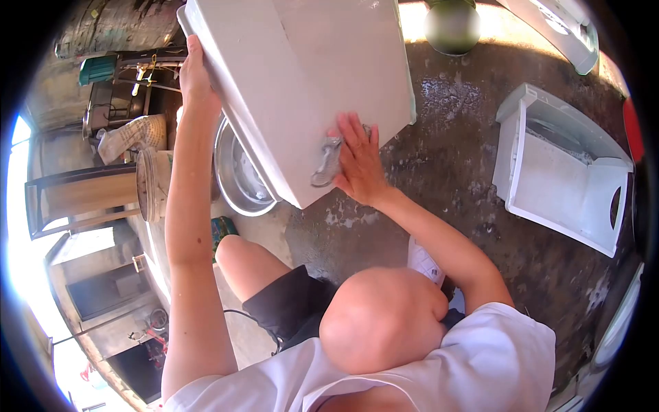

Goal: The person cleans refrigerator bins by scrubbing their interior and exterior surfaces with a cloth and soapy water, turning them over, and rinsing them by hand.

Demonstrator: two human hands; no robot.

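Observation:
A large white plastic bin is held up in front of me, tilted, with its plain outer side toward me. My left hand grips its rim at the upper left, and the fingers behind the edge are partly hidden. Against the bin's lower side my right hand presses a wet grey cloth, which shows crumpled beside and under the fingers. Partly behind the bin, a shiny metal basin stands on the floor.
On the wet concrete floor at right lies a white drawer with a handle slot. Another white part is at upper right, near a round green object. A bucket and a woven sack stand at left.

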